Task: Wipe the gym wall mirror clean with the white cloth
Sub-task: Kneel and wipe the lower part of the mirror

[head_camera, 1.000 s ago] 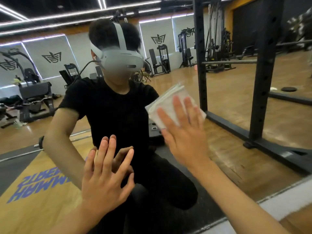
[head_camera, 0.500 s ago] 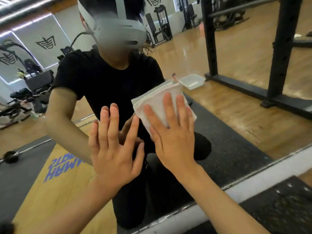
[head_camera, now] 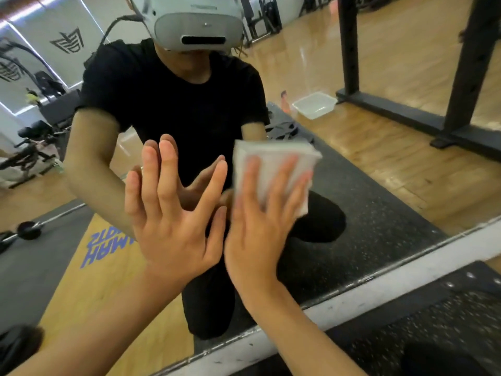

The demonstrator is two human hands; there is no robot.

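One maybe-folded cloth (head_camera: 272,151) under right hand (head_camera: 259,229)

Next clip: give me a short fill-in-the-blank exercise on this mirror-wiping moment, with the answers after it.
1. The right hand presses the white cloth against the mirror with fingers ____, not curled.
2. The left hand lies flat on the mirror to the ____ of the white cloth.
3. The left hand holds ____.
4. In the reflection, a clear plastic tub stands on the wooden ____.

Missing words: straight; left; nothing; floor.
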